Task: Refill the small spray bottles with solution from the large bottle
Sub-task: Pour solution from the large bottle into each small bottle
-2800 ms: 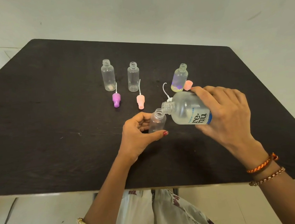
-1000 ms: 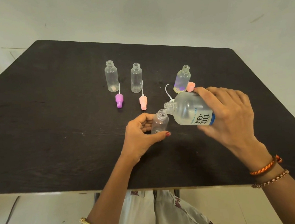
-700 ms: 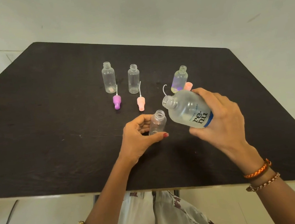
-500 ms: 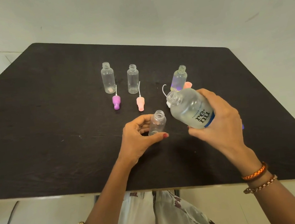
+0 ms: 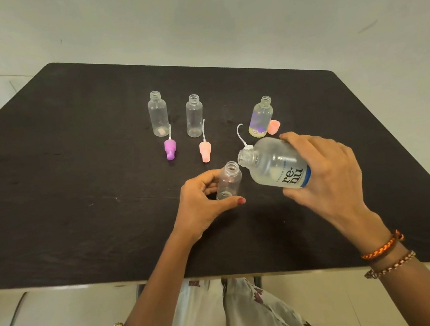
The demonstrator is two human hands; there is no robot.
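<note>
Just below the centre of the frame, a small clear spray bottle stands uncapped on the dark table, with only a little liquid visible near its base. The left hand curls round it from the left, thumb across the front and fingers behind, apparently to steady it so a pour cannot tip it. Right beside it, the large "re-nu" solution bottle is tilted with its open neck aimed down-left, close to the small bottle's mouth but a little above and to its right; no stream is visible. The right hand is clamped on the large bottle's lower body, fingers over the top and thumb beneath, a grip that leaves the neck free for aiming. Judged from this, the mouths need closer alignment before liquid flows cleanly.

Above, in the middle of the frame, two more small clear bottles stand open and look empty, a purple spray cap and a peach spray cap lying in front of them with dip tubes attached. To the right, a flower-printed small bottle stands open beside a peach cap; a white dip tube curves behind the large bottle's neck.
</note>
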